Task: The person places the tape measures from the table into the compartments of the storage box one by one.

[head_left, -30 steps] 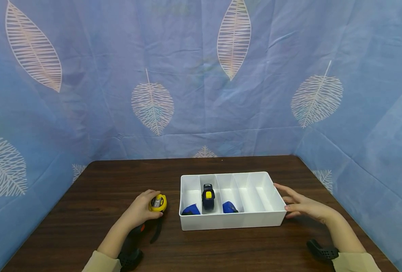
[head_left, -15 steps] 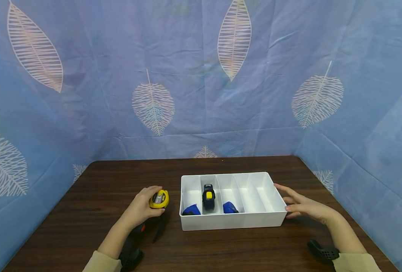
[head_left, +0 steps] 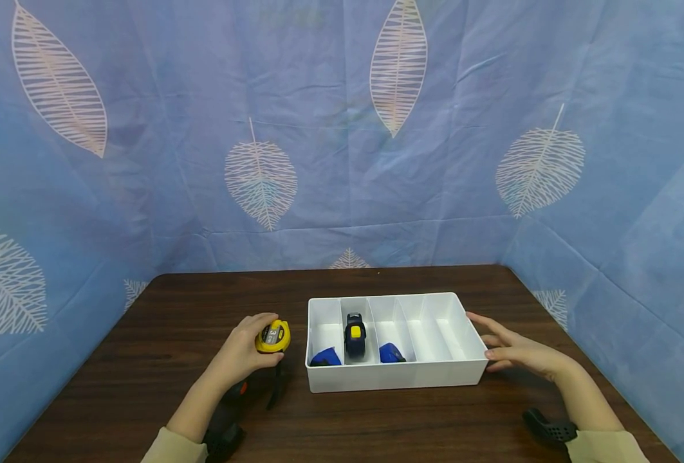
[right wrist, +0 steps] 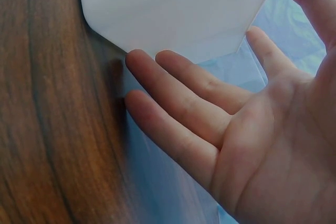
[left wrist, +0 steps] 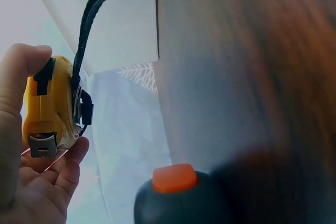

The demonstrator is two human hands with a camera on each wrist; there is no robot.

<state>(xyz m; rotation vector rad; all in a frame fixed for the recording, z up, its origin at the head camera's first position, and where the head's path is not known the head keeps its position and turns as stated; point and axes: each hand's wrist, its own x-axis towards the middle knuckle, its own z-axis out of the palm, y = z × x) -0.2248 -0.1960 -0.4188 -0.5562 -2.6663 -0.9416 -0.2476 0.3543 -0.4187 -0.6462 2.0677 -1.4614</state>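
My left hand [head_left: 239, 352] grips a yellow tape measure [head_left: 273, 337] between thumb and fingers, left of the white divided box [head_left: 396, 378]. In the left wrist view the tape measure [left wrist: 47, 111] is off the table, its metal end hook showing and a black wrist strap [left wrist: 89, 30] hanging from it. My right hand [head_left: 521, 352] touches the box's right end with fingers extended. Inside the box, a blue tape measure [head_left: 326, 356] lies in the leftmost compartment. A dark one with a yellow button [head_left: 354, 337] sits in the second, and another blue one [head_left: 390, 353] in the third.
Under my left wrist lies a dark object with an orange button [left wrist: 175, 178], mostly hidden in the head view. The brown tabletop [head_left: 388, 424] carries everything. Blue leaf-patterned cloth [head_left: 318, 193] hangs behind and at both sides.
My left hand has lifted the yellow tape measure slightly and shifted it right, towards the box, with the strap trailing below. The right hand and box have stayed in place.
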